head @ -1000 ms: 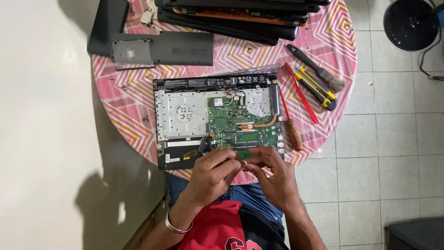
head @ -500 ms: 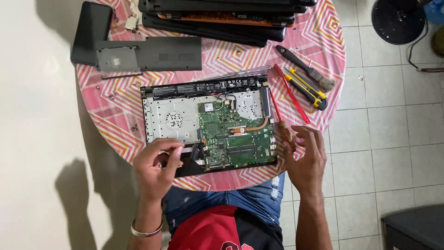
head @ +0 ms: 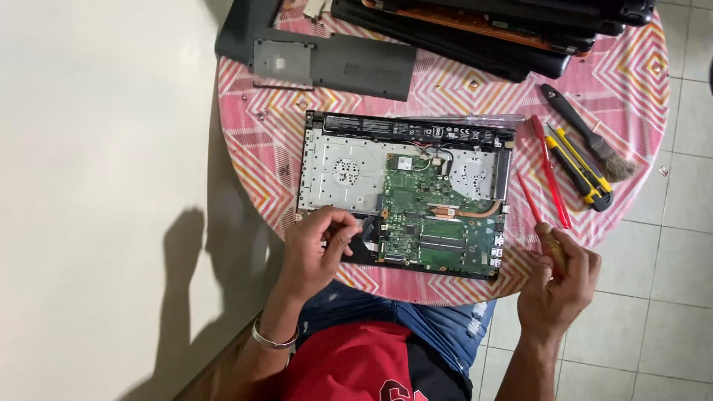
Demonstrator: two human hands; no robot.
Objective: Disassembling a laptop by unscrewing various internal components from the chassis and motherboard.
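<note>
An opened laptop base (head: 349, 171) lies on a round table with a pink patterned cloth (head: 252, 148), its green motherboard (head: 431, 215) and copper heat pipe exposed. My left hand (head: 319, 256) rests on the laptop's near left corner. Its fingers are curled against the thumb, and nothing shows between them. My right hand (head: 557, 293) is off the laptop's near right corner, at the table edge. It is closed around the brown handle of a screwdriver (head: 553, 249).
Two thin red tools (head: 548, 178), a yellow utility knife (head: 579, 167) and a black brush (head: 587, 134) lie right of the laptop. A dark removed cover panel (head: 334, 67) and a stack of dark laptops (head: 490, 26) sit at the far side. A tiled floor (head: 668, 260) is to the right.
Both hands have left the middle of the motherboard. The left went to the near left corner. The right went past the right edge and now holds the brown-handled screwdriver.
</note>
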